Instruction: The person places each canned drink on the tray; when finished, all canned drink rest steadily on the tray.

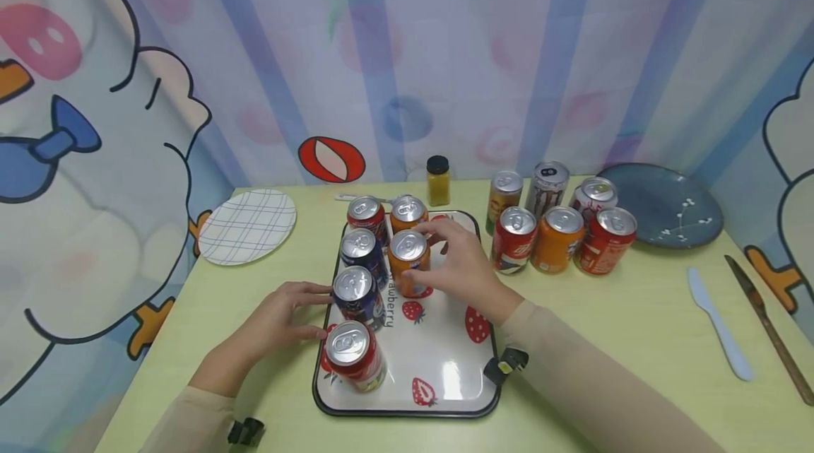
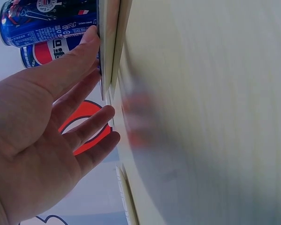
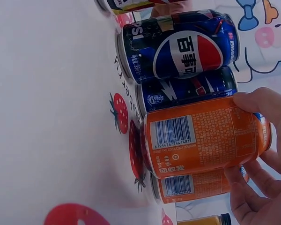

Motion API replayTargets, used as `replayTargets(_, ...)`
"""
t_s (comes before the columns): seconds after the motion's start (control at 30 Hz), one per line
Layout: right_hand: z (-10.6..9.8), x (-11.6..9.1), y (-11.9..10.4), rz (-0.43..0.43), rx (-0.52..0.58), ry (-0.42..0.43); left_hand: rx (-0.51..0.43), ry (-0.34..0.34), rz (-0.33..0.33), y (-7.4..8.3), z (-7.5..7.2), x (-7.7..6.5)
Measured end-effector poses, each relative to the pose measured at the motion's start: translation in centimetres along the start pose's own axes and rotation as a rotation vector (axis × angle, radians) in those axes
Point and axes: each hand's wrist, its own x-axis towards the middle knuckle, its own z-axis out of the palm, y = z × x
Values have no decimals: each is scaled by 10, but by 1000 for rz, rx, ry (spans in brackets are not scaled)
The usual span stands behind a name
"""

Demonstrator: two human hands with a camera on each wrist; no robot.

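Observation:
My right hand [image 1: 463,266] grips an orange soda can [image 3: 196,136] between thumb and fingers. It is upright at the strawberry-print tray [image 1: 439,396], just in front of another orange can [image 1: 408,211]. Along the tray's left side stand a red can [image 1: 365,213] at the back, two blue Pepsi cans [image 1: 359,248] [image 1: 357,294], and a red can [image 1: 355,354] at the front. My left hand [image 1: 280,322] is by the tray's left edge, its fingers extended beside the front Pepsi and red cans. In the left wrist view this hand [image 2: 51,117] has nothing in its palm.
Several cans stand in a group right of the tray, including a red one [image 1: 514,241] and an orange one [image 1: 557,239]. A dark blue plate [image 1: 668,206], a light blue knife [image 1: 718,322] and a brown-handled knife [image 1: 769,326] lie farther right. Behind are a yellow jar [image 1: 438,181] and checked plate [image 1: 248,227].

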Motion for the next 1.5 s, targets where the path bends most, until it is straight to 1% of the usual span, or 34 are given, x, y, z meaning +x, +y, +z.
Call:
replayTargets(0.1,3,3,2,-3,-6,2,-1,-4,-11,0,0,0)
replayTargets(0.33,6,5,6,-3,-14,-22,-2,5,5,0,1,0)
replayTargets(0.4,5,5,5,0,-34,-38,-5,7,6,0,0,0)
replayTargets(0.5,2,5,2,29,-78,-82,-8,13,12,-1,0,-1)
replayTargets(0.6,-5,3,-1,54,-132,-129,-6,21,21,-2,-1,0)
replayTargets(0.7,-18,0,-2,47,-180,-154,-2,22,35,-3,0,0)
replayTargets(0.83,-40,-5,0,27,-242,-151,-6,20,33,-3,1,0)
replayTargets(0.93,-60,-9,5,0,-286,-126,-11,22,21,-2,2,0)
replayTargets(1.07,-85,-14,14,-47,-325,-56,-8,32,37,-1,2,0)
replayTargets(1.17,-102,-17,22,-62,-344,-23,-5,37,47,-1,2,1)
replayTargets(1.27,-115,-20,29,-39,-363,-29,-7,34,40,0,1,0)
replayTargets(1.4,-129,-23,37,7,-409,-54,-8,31,47,0,0,-1)
replayTargets(1.5,-136,-23,43,8,-455,-66,-7,34,44,-2,0,-1)
